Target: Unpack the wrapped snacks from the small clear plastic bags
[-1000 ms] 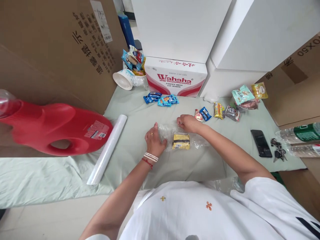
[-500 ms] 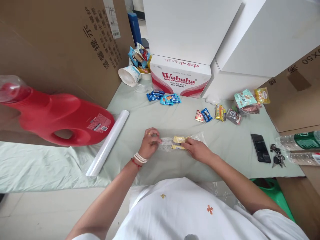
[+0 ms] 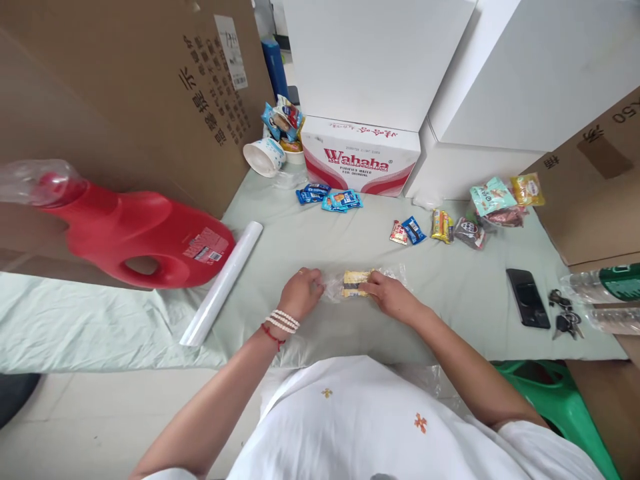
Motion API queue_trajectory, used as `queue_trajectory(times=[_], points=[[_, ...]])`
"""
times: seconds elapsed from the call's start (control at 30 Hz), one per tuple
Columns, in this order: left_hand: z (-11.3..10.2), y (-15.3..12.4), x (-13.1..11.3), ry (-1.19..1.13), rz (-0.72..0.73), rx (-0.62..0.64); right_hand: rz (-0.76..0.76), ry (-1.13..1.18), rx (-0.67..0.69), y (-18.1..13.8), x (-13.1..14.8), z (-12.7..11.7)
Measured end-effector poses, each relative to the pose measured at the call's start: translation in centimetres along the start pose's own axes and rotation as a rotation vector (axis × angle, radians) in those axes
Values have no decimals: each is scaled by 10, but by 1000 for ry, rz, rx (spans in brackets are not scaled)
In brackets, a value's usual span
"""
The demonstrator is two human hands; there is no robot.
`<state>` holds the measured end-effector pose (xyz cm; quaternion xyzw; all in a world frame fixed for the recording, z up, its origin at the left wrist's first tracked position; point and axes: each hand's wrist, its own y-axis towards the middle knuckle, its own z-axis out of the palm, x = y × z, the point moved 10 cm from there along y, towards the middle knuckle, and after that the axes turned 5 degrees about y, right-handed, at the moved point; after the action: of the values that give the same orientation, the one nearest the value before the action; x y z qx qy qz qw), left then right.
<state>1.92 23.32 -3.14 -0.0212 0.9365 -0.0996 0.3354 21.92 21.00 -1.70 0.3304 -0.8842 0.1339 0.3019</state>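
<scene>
A small yellow snack packet with a dark middle band lies on the cloth in front of me. Clear plastic film surrounds it and spreads out to both sides; whether this is a bag or a loose sheet I cannot tell. At the film's left end, my left hand pinches the edge between thumb and fingers. My right hand has its fingertips closed on the packet's right part, covering that end. Beaded bracelets circle my left wrist.
Snack packets lie by a Wahaha box, others to the right. A red jug and white roll are left; phone, keys and bottles are right. Cups stand at the back left.
The fingers of my left hand have closed together at the film's left end. My right hand stays on the packet. The whole view has shifted slightly.
</scene>
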Motion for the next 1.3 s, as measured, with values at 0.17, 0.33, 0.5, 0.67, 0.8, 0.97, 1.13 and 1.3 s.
queue_trajectory(times=[0.17,0.33,0.5,0.67,0.8,0.97,1.13,1.3], points=[[25,0,-40,-407,28,121,-31,58,-55,3,-1,8],[56,-2,-83,-149,181,31,-96,236,-137,-6,-4,-5],[73,-22,-101,318,323,25,300,69,-528,-32,-58,-50],[71,-25,-105,456,329,23,510,-85,-420,-37,-91,-40],[68,-25,-107,474,364,2,445,81,-363,-38,-84,-50],[66,-29,-114,490,429,-71,449,308,-345,-9,-50,-56],[61,-28,-109,397,450,-51,337,124,-237,48,-10,-32],[33,-13,-59,-94,325,-48,346,46,-150,48,-6,-11]])
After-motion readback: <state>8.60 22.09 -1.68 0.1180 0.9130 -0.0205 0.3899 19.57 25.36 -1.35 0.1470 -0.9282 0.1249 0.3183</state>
